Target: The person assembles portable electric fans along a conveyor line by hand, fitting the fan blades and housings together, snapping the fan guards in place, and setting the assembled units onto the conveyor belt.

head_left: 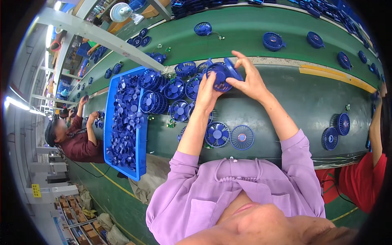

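Note:
Above the workbench I hold a blue fan [221, 73] with both hands. My left hand [208, 94] is closed on the near left side of its round cage, fingers on the rim and inside it. My right hand [251, 83] grips its right side, thumb against the fan and index finger raised; a blue flap-like part stands up there. Fans with blades [174, 88] cluster left of my hands, beside stacked ring cages [152, 102]. Near my body lie another fan [217, 134] and a flat round grille [242, 137].
A blue bin [141, 153] full of loose fan blades [124, 118] stands at left. Beyond the bench, a green conveyor [241, 34] carries fan housings [272, 41]. Two round grilles [330, 138] lie at right. A co-worker in maroon [83, 143] is at left, another in red [363, 179] at right.

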`<state>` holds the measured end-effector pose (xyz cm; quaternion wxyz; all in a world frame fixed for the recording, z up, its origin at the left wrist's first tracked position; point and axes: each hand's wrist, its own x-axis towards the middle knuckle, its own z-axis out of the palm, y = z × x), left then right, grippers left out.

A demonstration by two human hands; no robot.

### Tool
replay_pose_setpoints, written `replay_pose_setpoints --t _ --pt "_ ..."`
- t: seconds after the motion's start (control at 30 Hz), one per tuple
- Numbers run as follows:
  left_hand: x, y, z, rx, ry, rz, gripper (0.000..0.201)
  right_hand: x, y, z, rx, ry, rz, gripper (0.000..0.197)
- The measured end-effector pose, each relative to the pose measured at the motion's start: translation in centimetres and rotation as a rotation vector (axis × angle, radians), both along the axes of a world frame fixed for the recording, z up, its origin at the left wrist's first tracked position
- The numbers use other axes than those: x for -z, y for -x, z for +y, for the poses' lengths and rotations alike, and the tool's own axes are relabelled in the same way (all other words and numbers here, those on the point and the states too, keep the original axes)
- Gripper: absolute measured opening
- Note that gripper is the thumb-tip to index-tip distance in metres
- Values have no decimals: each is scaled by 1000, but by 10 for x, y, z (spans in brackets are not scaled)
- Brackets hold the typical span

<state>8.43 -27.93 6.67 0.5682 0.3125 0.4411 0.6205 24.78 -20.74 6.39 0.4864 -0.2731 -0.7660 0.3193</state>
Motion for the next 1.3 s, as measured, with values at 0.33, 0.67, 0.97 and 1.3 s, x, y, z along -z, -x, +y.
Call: replay_pose_setpoints --t 0.33,0.67,0.97,1.3 --pt "8 -4 1 -154 -30 205 33 15 7 7 -321 554 551 18" --pt "14 -6 8 -137 -19 98 31 -29 -12 -7 -93 115 361 19" --pt "-1 -13 2 71 -65 -186 46 -10 -1 -10 -68 -303 -1 43" --pt "16 -28 16 -244 -154 -168 38 4 11 -20 -62 -5 59 78"
